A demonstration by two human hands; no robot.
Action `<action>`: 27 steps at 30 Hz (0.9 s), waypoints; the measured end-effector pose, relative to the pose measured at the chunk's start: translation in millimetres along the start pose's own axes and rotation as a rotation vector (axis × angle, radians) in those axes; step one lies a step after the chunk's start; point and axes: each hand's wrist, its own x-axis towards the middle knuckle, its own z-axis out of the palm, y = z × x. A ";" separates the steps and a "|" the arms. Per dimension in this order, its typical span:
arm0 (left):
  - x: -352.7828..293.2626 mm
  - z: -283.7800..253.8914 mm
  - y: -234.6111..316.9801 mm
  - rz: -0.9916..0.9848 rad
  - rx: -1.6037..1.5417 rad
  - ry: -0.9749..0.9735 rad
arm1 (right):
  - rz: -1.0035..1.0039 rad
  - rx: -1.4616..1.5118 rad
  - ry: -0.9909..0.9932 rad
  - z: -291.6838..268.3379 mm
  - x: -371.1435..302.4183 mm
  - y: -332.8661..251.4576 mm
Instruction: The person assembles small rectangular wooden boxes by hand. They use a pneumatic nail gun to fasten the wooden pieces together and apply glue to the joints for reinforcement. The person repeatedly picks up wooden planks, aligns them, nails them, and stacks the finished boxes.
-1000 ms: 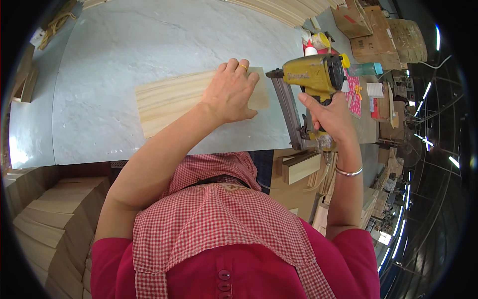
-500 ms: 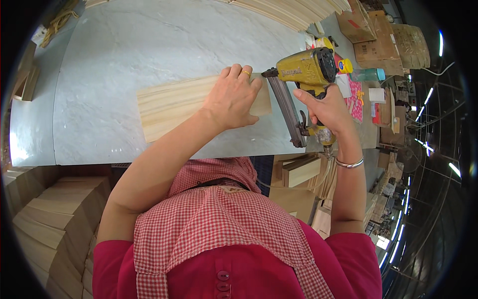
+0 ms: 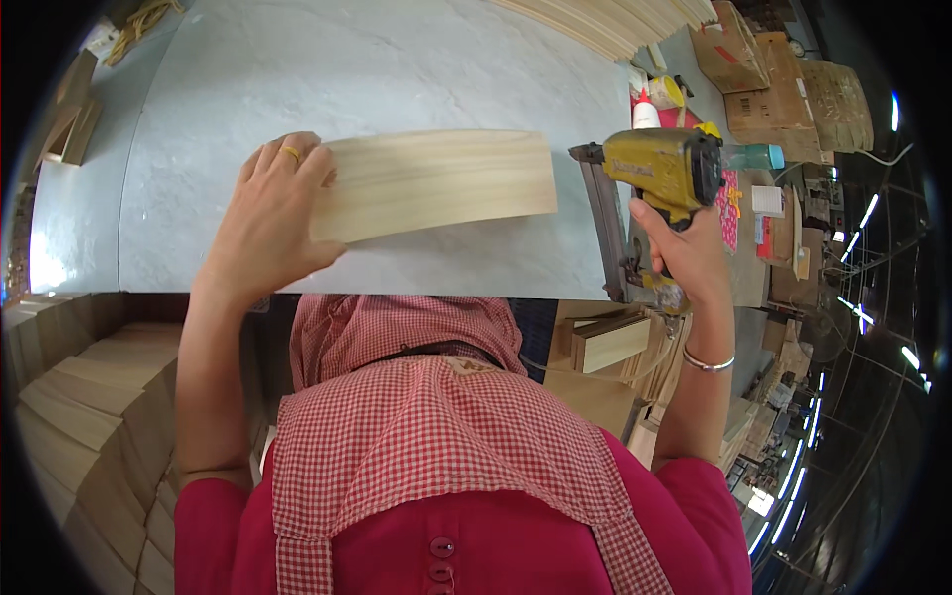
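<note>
My left hand (image 3: pixel 273 213) is closed around the left end of a pale wooden board (image 3: pixel 446 183), thumb at the near edge and fingers over the far edge. The board seems tilted or lifted off the grey marbled tabletop (image 3: pixel 278 69), with a shadow along its near side. In my right hand (image 3: pixel 689 248) is a yellow and black nail gun (image 3: pixel 650 164), gripped by its handle. Its dark nose and long magazine stand to the right of the board, apart from it.
Thin wooden strips (image 3: pixel 605 25) lie stacked at the far edge. A white glue bottle (image 3: pixel 645 111), a teal bottle (image 3: pixel 754 157) and cardboard boxes (image 3: pixel 769 99) are at the right. Stacked boards (image 3: pixel 89 397) stand below the table at left; an air hose (image 3: pixel 595 375) runs below at right.
My left hand has moved from the board's right part to its left end, and the board has shifted right and turned a little. The nail gun has moved slightly right and nearer to me.
</note>
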 end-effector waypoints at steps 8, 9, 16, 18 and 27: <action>32.5 37.8 24.8 0.058 -0.003 0.171 | 0.036 -0.036 -0.058 12.7 -29.4 -3.9; 40.2 41.0 31.3 0.044 -0.012 0.157 | 0.020 -0.027 -0.065 14.6 -29.3 -3.1; 51.7 46.8 35.7 0.059 -0.014 0.121 | 0.008 -0.008 -0.096 21.1 -23.3 1.6; 51.0 47.2 35.4 0.052 -0.014 0.125 | 0.028 -0.006 -0.110 22.6 -21.0 0.4; 49.0 51.4 35.0 0.039 -0.050 0.179 | 0.089 0.085 -0.098 32.7 -28.2 5.0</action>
